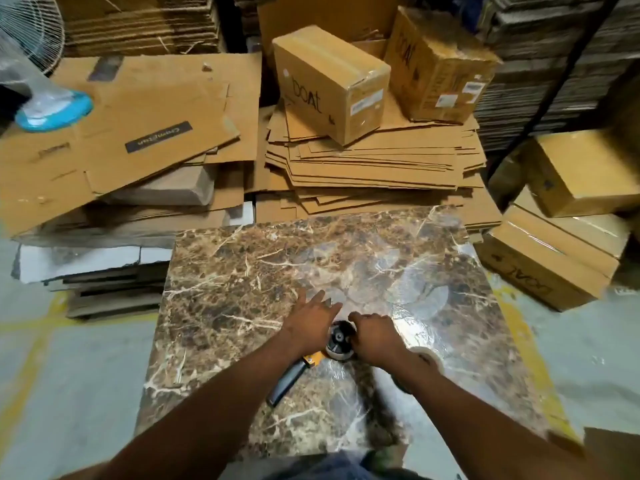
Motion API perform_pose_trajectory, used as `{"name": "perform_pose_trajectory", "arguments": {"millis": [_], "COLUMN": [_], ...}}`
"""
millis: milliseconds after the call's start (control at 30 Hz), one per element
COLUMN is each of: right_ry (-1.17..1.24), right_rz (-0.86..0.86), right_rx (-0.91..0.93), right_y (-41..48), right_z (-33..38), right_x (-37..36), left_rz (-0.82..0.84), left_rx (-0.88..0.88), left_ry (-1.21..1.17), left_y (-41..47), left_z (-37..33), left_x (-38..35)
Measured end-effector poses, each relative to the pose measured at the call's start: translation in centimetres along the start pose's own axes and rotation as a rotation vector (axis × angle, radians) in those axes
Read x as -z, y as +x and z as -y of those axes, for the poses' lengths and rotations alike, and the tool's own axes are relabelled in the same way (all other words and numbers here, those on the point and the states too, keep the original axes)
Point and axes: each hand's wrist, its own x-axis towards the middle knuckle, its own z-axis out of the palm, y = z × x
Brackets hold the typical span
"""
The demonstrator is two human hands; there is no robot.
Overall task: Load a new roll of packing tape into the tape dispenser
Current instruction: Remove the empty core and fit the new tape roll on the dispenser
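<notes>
Lying flat on the marble-patterned table top point(242, 271), the tape dispenser point(322, 355) points its black handle point(287, 381) back toward the person and to the left, while its black spool hub point(338, 337) sits at the far end, between the two hands. The left hand point(313, 315) rests beside the hub with fingers spread and flat, gripping nothing; the right hand point(375, 336) is curled down over the hub's right side, though whether it actually clasps the hub cannot be told from here. A roll of clear packing tape point(427, 358) appears to lie on the table just behind the right wrist, partly hidden by the forearm (its outline is faint, so this is a guess). If so, the roll lies to the right of the hub, and the right hand is much the nearer to fetch it, leaving the left to steady the dispenser. Beyond the table, flattened cardboard sheets point(363, 168) are stacked, with sealed cartons point(332, 84) on top; what is in them cannot be seen.
</notes>
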Motion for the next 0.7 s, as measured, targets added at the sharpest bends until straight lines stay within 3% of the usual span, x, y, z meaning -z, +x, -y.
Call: {"name": "perform_pose_trajectory", "arguments": {"millis": [133,367,533,700], "right_ry": [0.09,0.402,0.253,0.342], "right_rz": [0.008,0.05,0.022,0.068], "right_rx": [-0.017,-0.157,-0.193,-0.217], "right_y": [-0.2,1.5,2.0,2.5], "right_z": [0.4,0.9,1.7,2.2], "right_x": [-1.5,-2.8,-3.8,-3.7], "left_rz": [0.051,-0.071,-0.097,-0.005], "left_rx": [-0.059,0.021,0.058,-0.009], "left_ry": [0.094,0.114,0.084,0.016], "left_y": [0.6,1.5,2.1,2.9], "left_z": [-0.4,-0.7,-0.7,-0.7], "left_x": [-0.7,-1.7,-1.4,-3.0]}}
